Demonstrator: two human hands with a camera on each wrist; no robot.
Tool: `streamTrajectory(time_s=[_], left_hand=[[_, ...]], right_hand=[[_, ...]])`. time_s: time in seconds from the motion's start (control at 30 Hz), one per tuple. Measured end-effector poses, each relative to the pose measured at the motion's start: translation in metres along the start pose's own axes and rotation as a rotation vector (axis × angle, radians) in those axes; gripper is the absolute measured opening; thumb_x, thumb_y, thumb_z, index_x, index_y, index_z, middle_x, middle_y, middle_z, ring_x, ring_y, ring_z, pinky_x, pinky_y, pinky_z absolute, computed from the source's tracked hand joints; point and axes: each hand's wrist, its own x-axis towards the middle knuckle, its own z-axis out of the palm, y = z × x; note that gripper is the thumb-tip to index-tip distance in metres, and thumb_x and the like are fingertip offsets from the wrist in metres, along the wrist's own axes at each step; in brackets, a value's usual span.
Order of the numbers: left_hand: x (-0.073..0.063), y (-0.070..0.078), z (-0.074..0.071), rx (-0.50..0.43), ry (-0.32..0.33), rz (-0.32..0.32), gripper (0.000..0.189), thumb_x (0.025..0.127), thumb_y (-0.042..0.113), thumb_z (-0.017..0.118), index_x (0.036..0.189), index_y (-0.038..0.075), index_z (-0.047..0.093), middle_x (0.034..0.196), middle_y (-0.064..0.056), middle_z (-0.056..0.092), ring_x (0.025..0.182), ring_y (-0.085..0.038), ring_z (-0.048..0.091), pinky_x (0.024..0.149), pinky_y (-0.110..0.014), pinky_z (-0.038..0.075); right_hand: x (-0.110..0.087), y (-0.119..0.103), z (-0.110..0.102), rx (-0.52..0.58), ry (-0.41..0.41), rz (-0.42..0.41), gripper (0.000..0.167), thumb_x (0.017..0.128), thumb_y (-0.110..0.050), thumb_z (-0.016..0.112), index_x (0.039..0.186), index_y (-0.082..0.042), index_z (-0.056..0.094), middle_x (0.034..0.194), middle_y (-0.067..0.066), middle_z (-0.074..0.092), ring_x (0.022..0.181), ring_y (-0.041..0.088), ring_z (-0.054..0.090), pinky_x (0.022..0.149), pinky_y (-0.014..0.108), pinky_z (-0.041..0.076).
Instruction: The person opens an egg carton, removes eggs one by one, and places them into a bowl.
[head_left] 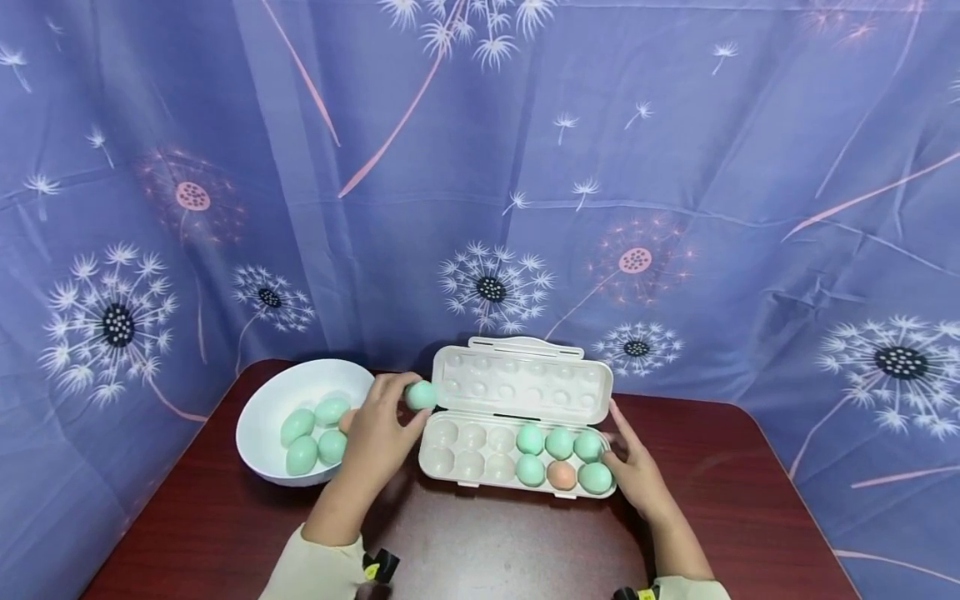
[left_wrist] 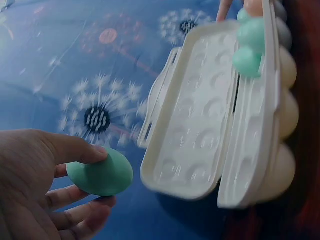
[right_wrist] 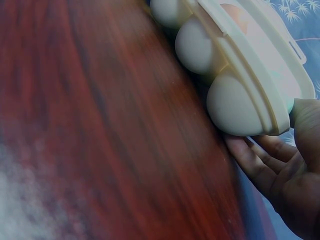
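Note:
My left hand [head_left: 381,427] pinches a green egg [head_left: 421,396] between thumb and fingers, just left of the egg carton's raised lid [head_left: 522,386]. In the left wrist view the thumb lies over that egg [left_wrist: 107,172], with fingers beneath it. The white plastic egg carton [head_left: 468,479] lies open on the table. Several green eggs [head_left: 559,442] and one orange-brown egg [head_left: 561,475] sit in its right half. At the carton's right end, my right hand [head_left: 637,477] grips the edge, thumb above and fingers [right_wrist: 255,162] at the underside.
A white bowl [head_left: 258,433] stands to the left, holding several green eggs [head_left: 302,455] and an orange-brown egg [head_left: 347,421] partly behind the left hand. The dark red wooden table [head_left: 712,450] backs onto a blue dandelion-print curtain [head_left: 375,250].

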Motion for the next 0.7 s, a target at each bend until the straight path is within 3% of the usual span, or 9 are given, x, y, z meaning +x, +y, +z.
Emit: streamTrajectory(time_s=[0.2,0.33,0.5,0.7], left_hand=[[0.002,-0.019,-0.02,-0.006,-0.009,-0.027,0.046,0.087,0.015,0.079,0.128,0.008,0.061,0.124,-0.015,0.058,0.097,-0.028,0.066,0.08,-0.042,0.056],[0.004,-0.031,-0.036,0.003,-0.024,-0.08,0.048,0.087,0.014,0.077,0.13,0.006,0.06,0.127,-0.018,0.057,0.103,-0.032,0.068,0.082,-0.046,0.058],[0.005,-0.047,-0.057,0.064,-0.114,-0.187,0.052,0.086,0.02,0.075,0.134,0.007,0.058,0.127,-0.019,0.057,0.109,-0.036,0.066,0.088,-0.051,0.053],[0.006,-0.058,-0.068,0.102,-0.192,-0.222,0.052,0.088,0.02,0.076,0.134,0.005,0.056,0.126,-0.021,0.058,0.107,-0.037,0.064,0.089,-0.053,0.051]], right_hand=[[-0.001,0.001,-0.001,0.01,-0.007,-0.005,0.085,0.094,0.009,0.054,0.163,-0.027,0.019,0.121,0.026,0.067,0.099,0.007,0.062,0.08,0.019,0.051],[0.0,0.001,0.001,0.006,-0.008,0.0,0.085,0.094,0.008,0.055,0.163,-0.026,0.019,0.121,0.026,0.067,0.099,0.007,0.062,0.08,0.019,0.051],[0.0,0.001,0.002,-0.002,-0.005,0.003,0.085,0.094,0.008,0.055,0.163,-0.026,0.019,0.121,0.027,0.067,0.099,0.004,0.062,0.08,0.019,0.051],[0.0,0.001,0.001,0.001,0.004,-0.016,0.084,0.094,0.009,0.054,0.163,-0.025,0.02,0.121,0.026,0.067,0.101,0.003,0.061,0.081,0.017,0.05]])
